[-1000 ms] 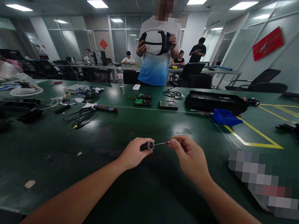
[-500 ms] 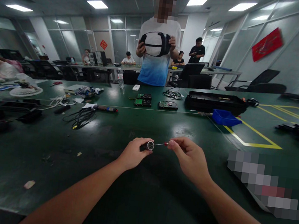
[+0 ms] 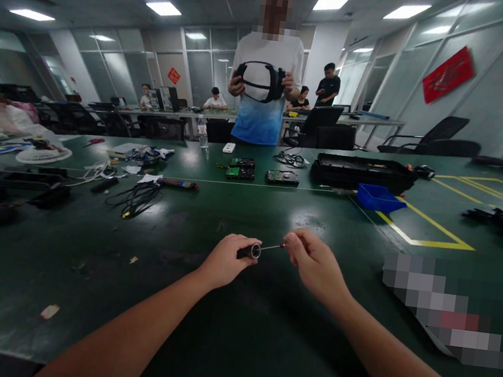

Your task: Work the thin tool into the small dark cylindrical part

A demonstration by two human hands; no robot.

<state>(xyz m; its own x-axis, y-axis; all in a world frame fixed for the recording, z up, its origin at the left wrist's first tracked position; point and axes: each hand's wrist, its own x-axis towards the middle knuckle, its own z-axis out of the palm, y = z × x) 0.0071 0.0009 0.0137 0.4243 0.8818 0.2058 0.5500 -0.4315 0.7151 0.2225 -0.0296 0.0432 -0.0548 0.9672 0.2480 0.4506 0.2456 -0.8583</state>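
Observation:
My left hand (image 3: 225,261) is closed around a short dark cylinder (image 3: 250,250), whose ringed open end points to the right. Between the fingers and thumb of my right hand (image 3: 314,258) is a small screwdriver (image 3: 281,246) with a red part at the handle end. Its thin metal shaft reaches left to the cylinder's open end; whether the tip is inside or only against it I cannot tell. Both hands are held above the green table (image 3: 232,345). My right fingers hide most of the screwdriver's handle.
Beyond my hands lie circuit boards (image 3: 240,169), a hard drive (image 3: 283,177), a blue bin (image 3: 379,198) and a long black housing (image 3: 363,173). A corded tool (image 3: 178,184) is at left. Across the table a person (image 3: 261,113) holds a black headset (image 3: 268,83).
The cylinder has turned slightly in my left hand and shifted a little right and down. The screwdriver now slants more. The person opposite has tilted the headset.

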